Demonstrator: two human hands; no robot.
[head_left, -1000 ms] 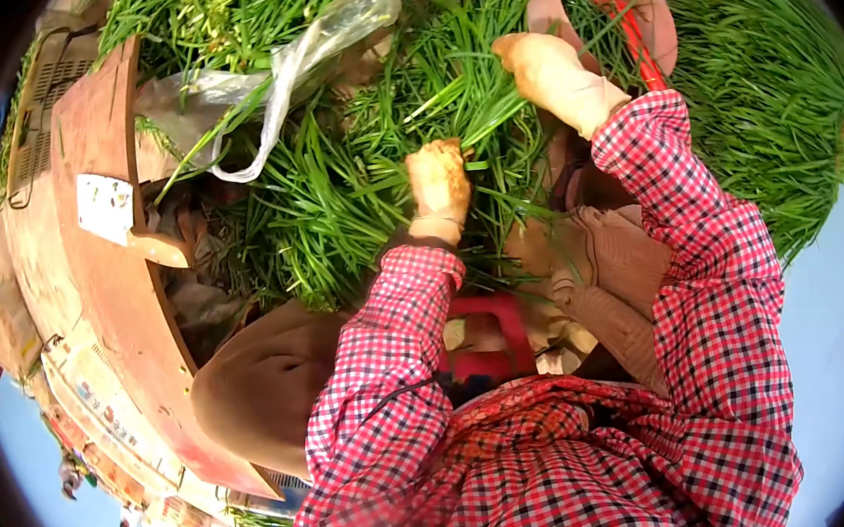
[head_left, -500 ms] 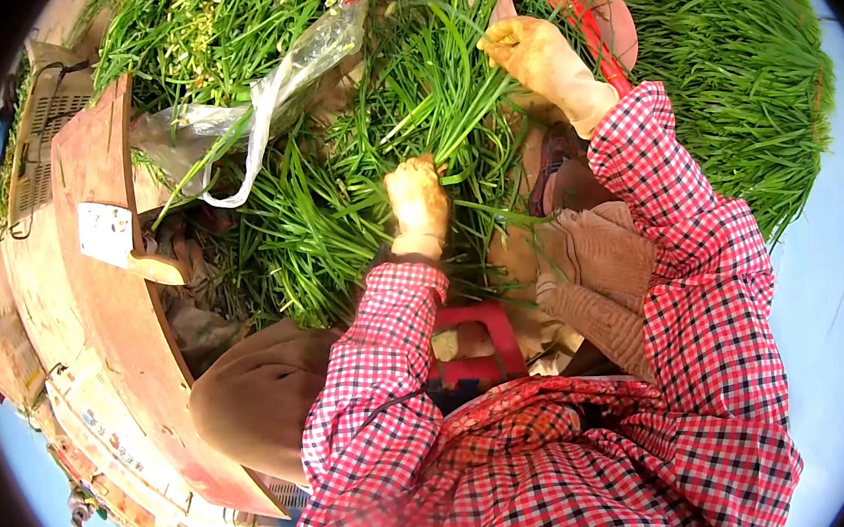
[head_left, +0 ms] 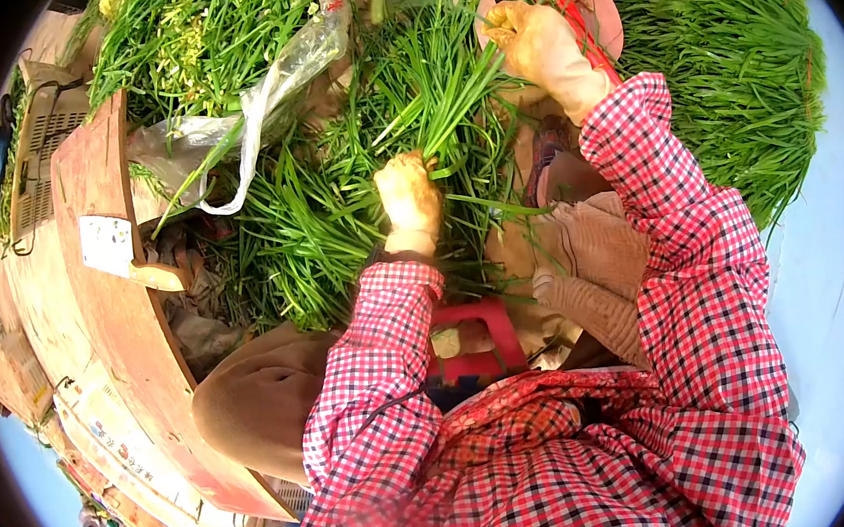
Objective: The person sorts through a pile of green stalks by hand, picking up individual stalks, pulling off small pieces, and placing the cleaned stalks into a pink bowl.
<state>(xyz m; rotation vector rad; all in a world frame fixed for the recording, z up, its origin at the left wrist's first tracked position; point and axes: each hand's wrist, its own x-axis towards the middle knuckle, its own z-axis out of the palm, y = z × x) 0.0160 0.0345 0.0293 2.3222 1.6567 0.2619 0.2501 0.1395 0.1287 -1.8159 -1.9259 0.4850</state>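
My left hand (head_left: 410,199), in a pale stained glove, is closed around the lower end of a bunch of long green stalks (head_left: 444,111), which fan out up and to the right. My right hand (head_left: 546,47), also gloved, is closed with fingers curled at the upper right of that bunch, near the leaf tips; what it pinches, if anything, is too small to make out. More loose green stalks (head_left: 304,239) lie below and left of my left hand. A pink round container (head_left: 603,7) with a red strip stands behind my right hand.
At the left, a knife (head_left: 157,276) lies by a white card (head_left: 107,244) on a wooden board (head_left: 97,332). A clear plastic bag (head_left: 276,90) sits below a leafy heap (head_left: 212,41). A large green pile (head_left: 726,66) fills the upper right. A pink stool (head_left: 505,335) is below my hands.
My right hand has moved slightly up, and the held stalks now stand more upright and closer together. My left hand has shifted slightly left. The whole view has shifted a little.
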